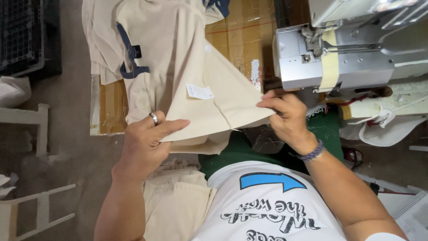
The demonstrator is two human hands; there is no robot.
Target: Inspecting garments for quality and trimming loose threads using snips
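I hold a cream fabric piece (209, 85) with a small white label (199, 91) stretched between both hands. My left hand (145, 143), with a ring on one finger, grips the lower left edge of the cloth. My right hand (287, 117), a beaded bracelet on its wrist, pinches the cloth's pointed right corner just below the grey sewing machine (330, 58). The cloth drapes back over more cream fabric with a dark blue strap (129, 60).
A brown cardboard-covered table (240, 35) lies under the fabric. A green surface (327, 127) sits beneath the machine. More cream cloth (176, 201) lies on my lap. White wooden frames (31, 120) and a dark crate (24, 35) stand at the left.
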